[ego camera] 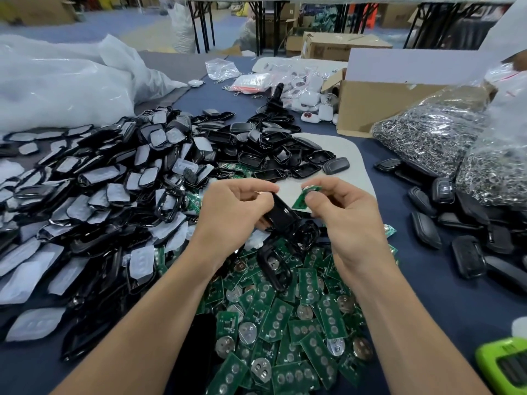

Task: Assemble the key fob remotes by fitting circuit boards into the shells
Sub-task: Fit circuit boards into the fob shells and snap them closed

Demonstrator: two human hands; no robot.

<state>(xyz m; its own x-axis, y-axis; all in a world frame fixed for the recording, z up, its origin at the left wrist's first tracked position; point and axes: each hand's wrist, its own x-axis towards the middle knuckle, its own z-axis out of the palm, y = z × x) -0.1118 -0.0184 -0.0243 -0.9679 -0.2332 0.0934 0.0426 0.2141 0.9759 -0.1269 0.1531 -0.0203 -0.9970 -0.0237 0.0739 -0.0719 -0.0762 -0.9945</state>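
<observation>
Grips are both occupied: a black shell [282, 213] is clasped by the left grip [236, 209], and a green circuit board [302, 198] is pinched by the right grip [345, 215] just beside it, not yet seated. Fitting is judged in hand; next the board must be aligned and pressed in, above the board pile [285, 323] on the counter [427, 295].

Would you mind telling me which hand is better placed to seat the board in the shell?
The right hand: it pinches a green circuit board just beside the black shell that the left hand grips.
</observation>
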